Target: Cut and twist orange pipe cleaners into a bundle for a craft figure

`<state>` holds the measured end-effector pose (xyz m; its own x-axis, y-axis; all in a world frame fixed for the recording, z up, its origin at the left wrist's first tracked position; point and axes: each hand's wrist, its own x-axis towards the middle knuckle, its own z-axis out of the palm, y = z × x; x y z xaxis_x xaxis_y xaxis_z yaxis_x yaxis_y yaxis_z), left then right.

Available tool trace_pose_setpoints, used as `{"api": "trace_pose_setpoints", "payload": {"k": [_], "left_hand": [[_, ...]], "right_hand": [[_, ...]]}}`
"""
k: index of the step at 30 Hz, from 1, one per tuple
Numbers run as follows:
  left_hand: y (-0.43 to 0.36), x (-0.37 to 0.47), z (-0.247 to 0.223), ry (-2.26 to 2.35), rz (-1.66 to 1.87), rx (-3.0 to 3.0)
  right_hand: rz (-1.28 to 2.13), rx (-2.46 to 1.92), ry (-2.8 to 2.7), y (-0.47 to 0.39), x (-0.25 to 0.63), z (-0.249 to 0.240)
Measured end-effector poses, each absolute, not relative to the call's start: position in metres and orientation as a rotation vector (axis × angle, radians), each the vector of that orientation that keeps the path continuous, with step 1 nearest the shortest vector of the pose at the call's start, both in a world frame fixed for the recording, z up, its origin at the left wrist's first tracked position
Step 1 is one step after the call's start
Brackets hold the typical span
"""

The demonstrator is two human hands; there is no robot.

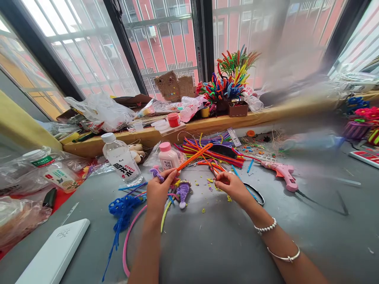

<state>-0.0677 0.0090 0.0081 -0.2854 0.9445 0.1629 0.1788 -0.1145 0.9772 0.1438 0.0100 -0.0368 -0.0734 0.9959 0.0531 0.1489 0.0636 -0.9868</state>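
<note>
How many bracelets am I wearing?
2: a beaded one nearer the right hand, and a thin silver-colored bangle farther back on the same arm. Any outside the frame wouldn't show.

Bright orange fuzzy stems [194, 157], bunched and nearly straight, slant away rightward from the left hand [161, 186], while the right hand [232, 186] pinches a thin item [212, 170] too small to identify.

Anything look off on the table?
Some mess: yellow scraps are scattered near the right hand, like loose trimmings. Left of the left hand, blue fuzzy strands look tangled. The pink glue gun lies on its side. No obvious damage.
</note>
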Motion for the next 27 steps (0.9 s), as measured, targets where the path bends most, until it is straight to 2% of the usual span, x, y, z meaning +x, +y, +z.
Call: {"api": "trace_pose_setpoints", "payload": {"k": [5,9,27], "left_hand": [[0.008,-0.067,0.010,1.478,1.405,1.251],[0.008,-0.068,0.012,1.495,1.394,1.269],[0.001,-0.066,0.021,1.442,1.329,1.362]], "right_hand": [[1.364,-1.031,-1.144,0.002,0.143,-0.022],[1.412,-0.976,-1.057,0.000,0.145,-0.018],[1.629,-0.495,-1.444,-0.007,0.145,-0.019]]}}
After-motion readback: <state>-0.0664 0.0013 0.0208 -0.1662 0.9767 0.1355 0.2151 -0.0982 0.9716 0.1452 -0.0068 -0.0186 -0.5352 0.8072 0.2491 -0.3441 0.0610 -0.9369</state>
